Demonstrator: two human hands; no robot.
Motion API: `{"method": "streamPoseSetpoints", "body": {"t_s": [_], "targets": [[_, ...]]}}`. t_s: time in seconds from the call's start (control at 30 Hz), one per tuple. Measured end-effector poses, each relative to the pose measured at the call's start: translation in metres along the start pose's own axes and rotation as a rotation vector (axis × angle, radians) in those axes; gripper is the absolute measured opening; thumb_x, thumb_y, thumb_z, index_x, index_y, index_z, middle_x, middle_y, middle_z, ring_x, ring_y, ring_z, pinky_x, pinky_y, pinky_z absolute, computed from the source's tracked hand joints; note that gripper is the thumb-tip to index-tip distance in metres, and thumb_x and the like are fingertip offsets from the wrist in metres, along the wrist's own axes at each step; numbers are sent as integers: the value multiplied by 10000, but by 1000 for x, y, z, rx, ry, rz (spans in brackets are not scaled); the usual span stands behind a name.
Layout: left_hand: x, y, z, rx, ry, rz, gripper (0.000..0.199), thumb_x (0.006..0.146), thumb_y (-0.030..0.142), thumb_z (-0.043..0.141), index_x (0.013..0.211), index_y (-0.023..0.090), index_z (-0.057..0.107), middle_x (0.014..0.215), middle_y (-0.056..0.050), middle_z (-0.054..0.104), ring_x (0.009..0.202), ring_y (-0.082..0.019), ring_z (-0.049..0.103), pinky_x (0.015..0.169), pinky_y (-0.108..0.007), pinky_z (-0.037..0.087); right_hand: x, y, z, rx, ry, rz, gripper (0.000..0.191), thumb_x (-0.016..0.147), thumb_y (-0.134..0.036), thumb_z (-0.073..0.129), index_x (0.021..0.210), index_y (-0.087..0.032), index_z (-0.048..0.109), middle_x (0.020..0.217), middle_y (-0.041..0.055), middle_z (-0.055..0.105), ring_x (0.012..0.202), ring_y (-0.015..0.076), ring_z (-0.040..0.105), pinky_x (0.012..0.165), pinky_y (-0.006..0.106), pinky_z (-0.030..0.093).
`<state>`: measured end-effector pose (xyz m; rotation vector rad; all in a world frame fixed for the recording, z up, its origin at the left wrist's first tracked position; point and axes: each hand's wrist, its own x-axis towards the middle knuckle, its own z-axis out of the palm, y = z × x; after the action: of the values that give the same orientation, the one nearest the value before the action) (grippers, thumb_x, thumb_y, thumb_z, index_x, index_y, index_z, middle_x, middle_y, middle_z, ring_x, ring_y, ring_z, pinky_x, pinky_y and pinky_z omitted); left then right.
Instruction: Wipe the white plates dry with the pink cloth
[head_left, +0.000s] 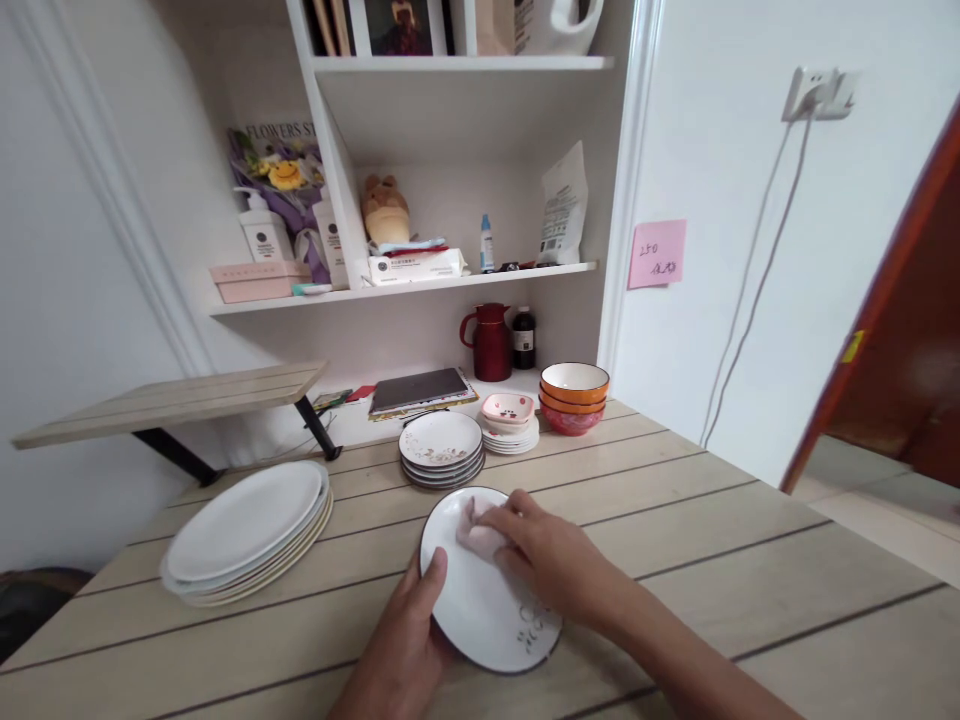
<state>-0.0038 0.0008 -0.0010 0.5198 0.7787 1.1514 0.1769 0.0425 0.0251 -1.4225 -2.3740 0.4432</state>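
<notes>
A white plate with a dark rim and a small grey flower pattern is tilted above the wooden table. My left hand grips its left edge, thumb on top and the other fingers hidden beneath. In my right hand is a pale pinkish cloth, pinched and pressed against the upper part of the plate. Just beyond stands a stack of similar dark-rimmed plates, the top one with a brownish floral print.
Oval white platters are stacked at left, near a raised wooden shelf. Behind are small plates under a pink dish, orange and red bowls, a red jug, a dark bottle and a grey laptop.
</notes>
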Motion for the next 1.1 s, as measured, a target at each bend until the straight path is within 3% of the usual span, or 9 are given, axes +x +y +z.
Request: {"method": "streamPoseSetpoints", "body": {"t_s": [0.1,0.2,0.4,0.6,0.67,0.8,0.97,1.03,1.1], "targets": [[0,0,1,30,4,4,792,788,397,655,1455,224,264,1218,-149,645,1081,-278,610,920,-389,438,8,5,2,-74,108,146,363,858,-196,421,1163,-315,578,1002,42,551,803,182,600,651,269,356],[-1,-1,1,73,1,11,812,790,359,662,1464,238,227,1211,-145,648,1068,-272,616,913,-386,438,16,5,9,-66,168,150,360,863,-188,418,1157,-307,588,999,41,559,800,180,600,634,262,359],[-1,-7,-2,111,-75,69,776,812,335,641,1459,234,226,1168,-133,670,1022,-249,638,895,-355,432,20,-9,24,239,275,-91,404,857,-131,446,1189,-299,604,1051,39,571,932,174,582,823,272,419],[9,-14,-12,128,-62,56,756,800,373,651,1420,130,293,1088,-161,700,980,-255,657,871,-358,447,14,-25,25,407,177,-488,388,868,-116,471,1163,-308,634,1064,24,591,1005,147,552,887,252,419],[8,-13,-12,125,-50,63,736,798,364,654,1410,135,316,1094,-159,700,989,-257,654,872,-362,452,16,-25,25,338,182,-436,395,862,-128,481,1170,-328,628,1082,24,573,993,152,551,863,254,422],[1,-8,-4,109,-18,66,707,798,356,653,1413,203,340,1156,-146,680,1030,-262,641,896,-376,453,22,-15,17,96,234,-165,422,854,-157,486,1198,-376,591,1084,24,556,943,170,557,750,240,402],[-5,-1,5,63,81,63,724,793,380,650,1426,225,335,1194,-146,665,1073,-281,625,932,-410,445,14,10,-7,-164,89,19,342,795,-171,498,1082,-300,632,1009,43,584,792,172,576,605,237,321],[-3,-1,4,29,91,65,740,782,377,660,1428,222,334,1197,-147,664,1079,-285,622,945,-418,438,5,16,-14,-194,-22,-27,289,740,-171,537,975,-281,664,950,31,602,747,168,574,598,241,309],[1,-2,1,-8,98,53,763,768,385,672,1430,216,333,1184,-151,670,1069,-293,628,950,-429,435,-4,15,-17,-142,-162,-193,260,696,-167,573,900,-287,680,898,3,611,758,165,574,610,234,318]]}}
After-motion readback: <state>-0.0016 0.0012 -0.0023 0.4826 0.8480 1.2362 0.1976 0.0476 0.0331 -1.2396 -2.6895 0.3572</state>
